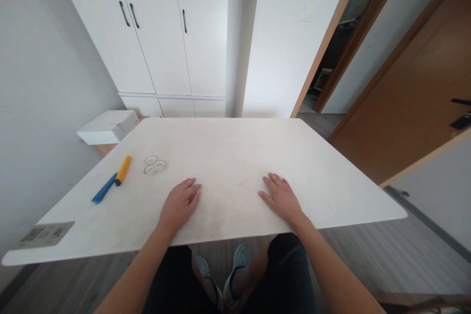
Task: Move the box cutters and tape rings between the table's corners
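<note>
- White matte tabletop (228,157) is seen with both hands laid flat on it, palms down, nothing picked up so far.
- Left hand (180,204) is spread loose, fingers relaxed, nothing gripped. Right hand (281,198) is much the same, flat and released, well apart from the left.
- Nearest to the left hand are three small clear plastic rings (155,166), clustered and touching each other, untouched by any finger.
- Further left, a yellow-and-blue pen-shaped tool (112,180) is lying at a slant, also untouched.
- A grey printed sticker (46,234) is stuck flat by the near left corner.
- Judging by that, work hasn't really been started: nothing is held, everything's still to be handled.
- Beyond the table, white cupboard doors (158,24) and a low white box (108,126) can be made out.
</note>
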Motion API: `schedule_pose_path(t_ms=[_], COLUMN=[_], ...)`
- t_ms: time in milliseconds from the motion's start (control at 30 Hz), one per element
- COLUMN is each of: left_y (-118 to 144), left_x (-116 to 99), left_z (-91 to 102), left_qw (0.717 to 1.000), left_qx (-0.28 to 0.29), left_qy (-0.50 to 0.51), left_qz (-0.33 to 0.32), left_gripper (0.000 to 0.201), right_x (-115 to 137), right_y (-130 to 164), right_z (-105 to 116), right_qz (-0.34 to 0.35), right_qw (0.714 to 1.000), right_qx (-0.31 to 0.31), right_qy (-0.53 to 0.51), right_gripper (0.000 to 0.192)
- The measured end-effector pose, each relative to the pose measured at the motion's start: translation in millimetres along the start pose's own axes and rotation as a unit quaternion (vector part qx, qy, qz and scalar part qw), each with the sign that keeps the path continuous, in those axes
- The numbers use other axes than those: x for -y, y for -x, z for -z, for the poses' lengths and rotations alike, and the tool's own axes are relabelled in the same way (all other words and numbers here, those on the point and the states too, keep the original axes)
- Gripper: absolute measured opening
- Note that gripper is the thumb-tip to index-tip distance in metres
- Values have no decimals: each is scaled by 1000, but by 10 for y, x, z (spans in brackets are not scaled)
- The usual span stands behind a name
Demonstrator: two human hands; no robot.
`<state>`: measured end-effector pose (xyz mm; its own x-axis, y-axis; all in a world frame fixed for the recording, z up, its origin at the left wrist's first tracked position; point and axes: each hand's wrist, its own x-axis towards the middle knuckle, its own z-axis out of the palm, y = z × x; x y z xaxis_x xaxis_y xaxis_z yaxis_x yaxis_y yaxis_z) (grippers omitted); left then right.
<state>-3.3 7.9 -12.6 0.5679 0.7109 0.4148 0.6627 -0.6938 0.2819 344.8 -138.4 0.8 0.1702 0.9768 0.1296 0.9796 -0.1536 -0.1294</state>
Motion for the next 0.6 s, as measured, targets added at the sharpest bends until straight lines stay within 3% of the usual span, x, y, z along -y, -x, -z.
schedule_pose_path(t_ms=[600], left_y=[0], left_x=[9], left_z=[-3], left_qw=[1000], left_qx=[3], left_qy=[-6], left_qz=[-2], left_gripper=[39], right_x=[10], right_y=[0], right_z=[15], right_qz=[-1], right_qw=[1000], right_qx=[-2], right_qy=[-1], right_gripper=[65])
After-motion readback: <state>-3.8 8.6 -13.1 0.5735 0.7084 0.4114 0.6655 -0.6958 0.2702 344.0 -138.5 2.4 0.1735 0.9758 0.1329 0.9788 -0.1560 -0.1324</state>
